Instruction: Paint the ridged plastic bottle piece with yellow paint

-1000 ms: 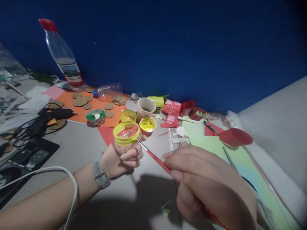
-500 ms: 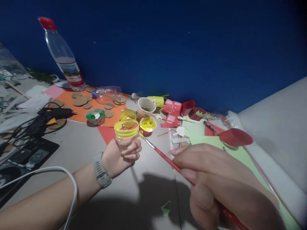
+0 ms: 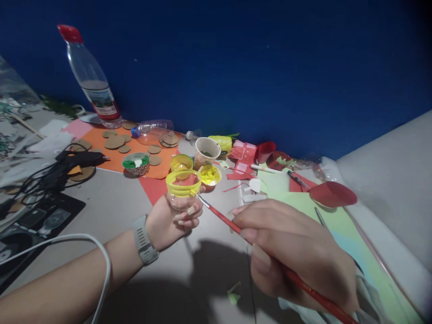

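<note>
My left hand (image 3: 175, 220) is wrapped round a clear plastic cup (image 3: 184, 189) with yellow paint round its upper rim. In my right hand (image 3: 293, 252) is a paintbrush (image 3: 222, 217) with a red handle, pinched between thumb and fingers. Its yellow-coated tip touches the painted band on the cup's right side. Just behind the cup is a small bowl of yellow paint (image 3: 209, 174), and beside that another yellow-rimmed clear piece (image 3: 181, 163). A paper cup (image 3: 207, 150) holding dark liquid stands behind them.
A tall bottle (image 3: 92, 83) with a red cap stands at the back left. Cardboard discs (image 3: 114, 141) lie on orange paper. A black glue gun (image 3: 81, 157) with tangled cable lies at left. Green paint fills a small bowl (image 3: 136, 164). A red spoon-shaped piece (image 3: 332, 194) rests at right.
My right hand has moved left, bringing the brush tip from beside the cup onto its painted rim. The cup in my left hand has shifted slightly to the right.
</note>
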`<state>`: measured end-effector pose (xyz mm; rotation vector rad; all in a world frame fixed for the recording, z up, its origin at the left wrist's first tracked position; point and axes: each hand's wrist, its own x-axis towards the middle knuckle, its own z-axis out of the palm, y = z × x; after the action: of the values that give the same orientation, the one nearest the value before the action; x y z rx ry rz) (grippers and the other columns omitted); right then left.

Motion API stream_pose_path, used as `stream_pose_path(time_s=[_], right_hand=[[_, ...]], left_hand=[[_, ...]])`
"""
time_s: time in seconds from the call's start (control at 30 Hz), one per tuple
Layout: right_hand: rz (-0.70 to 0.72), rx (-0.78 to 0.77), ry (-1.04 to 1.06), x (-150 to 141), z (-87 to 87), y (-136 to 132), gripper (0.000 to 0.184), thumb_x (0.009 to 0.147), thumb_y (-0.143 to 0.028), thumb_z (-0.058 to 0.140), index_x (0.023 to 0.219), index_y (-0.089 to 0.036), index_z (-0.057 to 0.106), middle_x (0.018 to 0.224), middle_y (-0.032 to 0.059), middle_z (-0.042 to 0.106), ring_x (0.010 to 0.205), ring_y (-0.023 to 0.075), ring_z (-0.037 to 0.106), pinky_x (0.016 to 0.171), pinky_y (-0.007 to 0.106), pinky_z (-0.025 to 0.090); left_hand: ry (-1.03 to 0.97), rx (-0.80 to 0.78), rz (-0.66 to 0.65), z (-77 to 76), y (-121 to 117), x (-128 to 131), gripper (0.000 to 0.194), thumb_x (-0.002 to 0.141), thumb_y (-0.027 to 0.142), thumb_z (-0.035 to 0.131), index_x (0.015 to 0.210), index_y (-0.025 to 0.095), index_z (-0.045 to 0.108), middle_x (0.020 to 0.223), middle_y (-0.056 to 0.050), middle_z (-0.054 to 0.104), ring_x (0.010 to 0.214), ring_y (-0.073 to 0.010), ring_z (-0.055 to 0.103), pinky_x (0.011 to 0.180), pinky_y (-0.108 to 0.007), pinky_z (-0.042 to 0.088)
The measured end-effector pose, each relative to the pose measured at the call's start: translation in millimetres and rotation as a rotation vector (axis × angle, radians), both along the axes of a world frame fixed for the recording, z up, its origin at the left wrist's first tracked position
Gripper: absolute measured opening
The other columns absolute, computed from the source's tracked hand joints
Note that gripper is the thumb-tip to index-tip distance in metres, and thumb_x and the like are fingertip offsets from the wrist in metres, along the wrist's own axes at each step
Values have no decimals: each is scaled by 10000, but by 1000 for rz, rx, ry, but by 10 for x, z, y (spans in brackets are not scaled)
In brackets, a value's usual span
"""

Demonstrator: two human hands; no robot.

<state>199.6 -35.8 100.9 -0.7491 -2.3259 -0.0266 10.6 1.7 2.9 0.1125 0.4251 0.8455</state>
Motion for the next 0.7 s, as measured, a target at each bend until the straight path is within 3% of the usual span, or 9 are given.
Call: stream_pose_path(time_s=[0.27, 0.4, 0.6, 0.7], right_hand=[[-52, 84, -2, -43, -10, -31, 191, 877, -84, 500, 743, -217, 529, 642, 23, 692, 555, 162, 661, 558, 292, 612], [-73, 58, -27, -40, -29, -39, 230, 938, -131, 457, 738, -231, 511, 646, 15, 693, 584, 168, 677, 578, 306, 618], [-138, -15, 42, -58, -48, -109, 245, 897, -106, 500, 694, -238, 465, 662, 19, 679, 602, 178, 661, 590, 347, 595], [-117, -82, 118, -93, -89, -88, 231, 892, -175, 529, 675, -245, 494, 608, 7, 648, 552, 178, 631, 535, 339, 571]], left_hand=[[22, 5, -20, -7, 5, -15, 216, 764, 5, 476, 877, 89, 641, 531, 34, 463, 361, -40, 339, 359, -102, 365], [31, 6, -18, -1, -2, -13, 206, 755, -3, 487, 863, 99, 630, 523, 48, 424, 366, -43, 333, 366, -105, 369], [43, 17, -14, 4, 7, -11, 225, 771, -3, 458, 868, 90, 639, 557, 22, 465, 377, -40, 304, 362, -100, 355], [49, 9, -11, -6, 8, -9, 220, 743, 2, 479, 867, 88, 640, 548, 36, 426, 383, -47, 309, 358, -106, 353]])
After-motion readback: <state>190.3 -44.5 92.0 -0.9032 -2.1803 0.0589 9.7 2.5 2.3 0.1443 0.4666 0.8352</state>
